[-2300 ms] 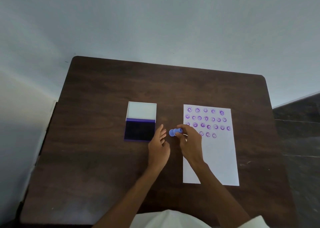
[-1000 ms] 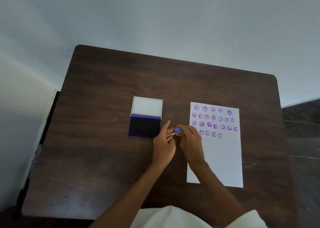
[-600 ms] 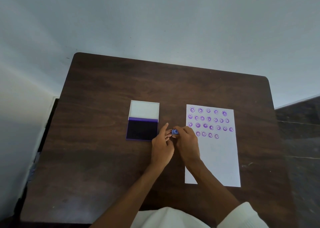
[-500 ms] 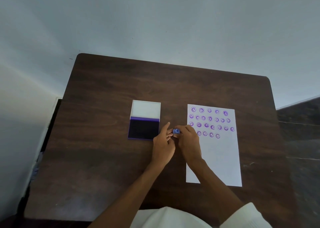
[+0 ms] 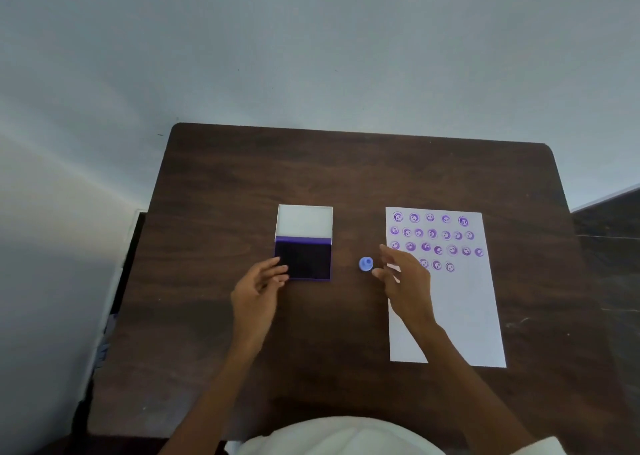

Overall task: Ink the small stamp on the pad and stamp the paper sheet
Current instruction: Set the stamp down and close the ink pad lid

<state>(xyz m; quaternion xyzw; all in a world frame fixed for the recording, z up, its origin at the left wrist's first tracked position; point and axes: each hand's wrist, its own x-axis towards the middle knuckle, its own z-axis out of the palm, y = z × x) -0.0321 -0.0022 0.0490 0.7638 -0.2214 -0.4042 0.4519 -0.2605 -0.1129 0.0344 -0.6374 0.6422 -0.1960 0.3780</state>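
Observation:
The small blue stamp (image 5: 365, 264) stands alone on the dark wooden table (image 5: 346, 170), between the ink pad and the paper. My right hand (image 5: 403, 278) hovers just right of it, fingers apart and holding nothing, partly over the white paper sheet (image 5: 460, 309), which carries several purple round prints in rows near its top. The open ink pad (image 5: 304, 260) shows its dark purple surface, with the white lid (image 5: 304, 221) folded back behind it. My left hand (image 5: 259, 283) is open, its fingertips at the pad's front left corner.
The table's left edge drops off beside a pale wall, and a dark floor shows past its right edge. White clothing (image 5: 332, 437) fills the bottom of the view at the near edge.
Both hands held the stamp together between pad and paper. Now they have let it go: it stands on the table, my left hand has moved left to the pad, my right hand has drawn back.

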